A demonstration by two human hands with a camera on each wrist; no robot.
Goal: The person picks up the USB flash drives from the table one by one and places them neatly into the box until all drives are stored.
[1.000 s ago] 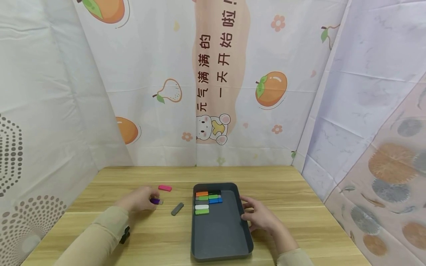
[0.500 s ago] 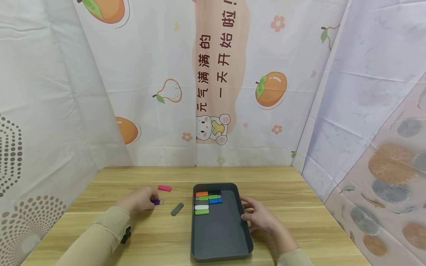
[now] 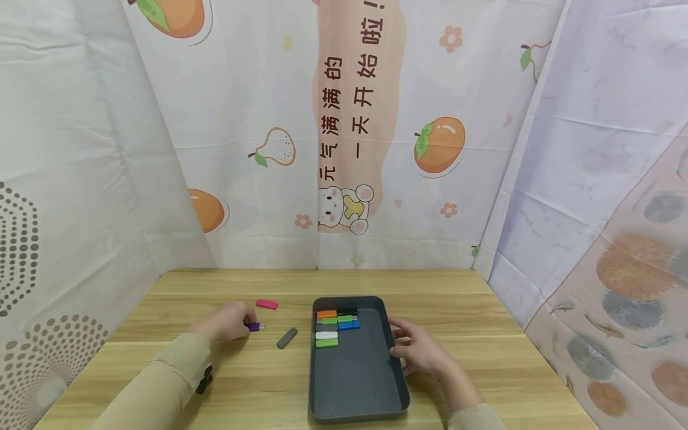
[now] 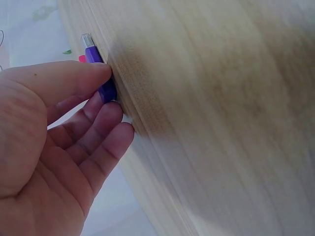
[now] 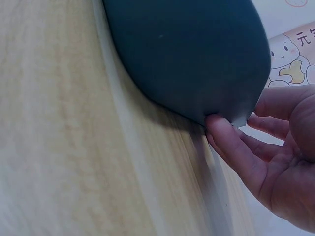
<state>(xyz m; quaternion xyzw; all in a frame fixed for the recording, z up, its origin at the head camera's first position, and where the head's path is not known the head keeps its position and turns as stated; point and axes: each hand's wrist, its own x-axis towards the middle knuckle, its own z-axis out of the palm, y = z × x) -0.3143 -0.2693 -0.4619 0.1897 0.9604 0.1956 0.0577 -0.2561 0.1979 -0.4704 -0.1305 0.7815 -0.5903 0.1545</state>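
My left hand [image 3: 228, 322] pinches a purple USB flash drive [image 4: 93, 54] between thumb and fingers, low over the wooden table. Its metal plug points away from the palm; the fingers hide part of its body. A pink USB flash drive [image 3: 267, 304] lies behind this hand, and a grey one lies to its right, the grey flash drive [image 3: 287, 338] set at a slant. On the right, my right hand [image 3: 421, 349] touches the outside of the right wall of a dark grey tray [image 3: 359, 382], thumb against the wall in the right wrist view, fingers loosely bent.
In the tray's back left part, several flash drives lie in rows: orange [image 3: 326, 314], blue [image 3: 348, 325], white [image 3: 326, 335], green [image 3: 326, 343] and others. A printed curtain [image 3: 258, 197] stands behind the wooden table [image 3: 478, 310].
My left hand's fingers have closed in on the purple flash drive, shifting it very slightly. My right hand and the tray have stayed in place.
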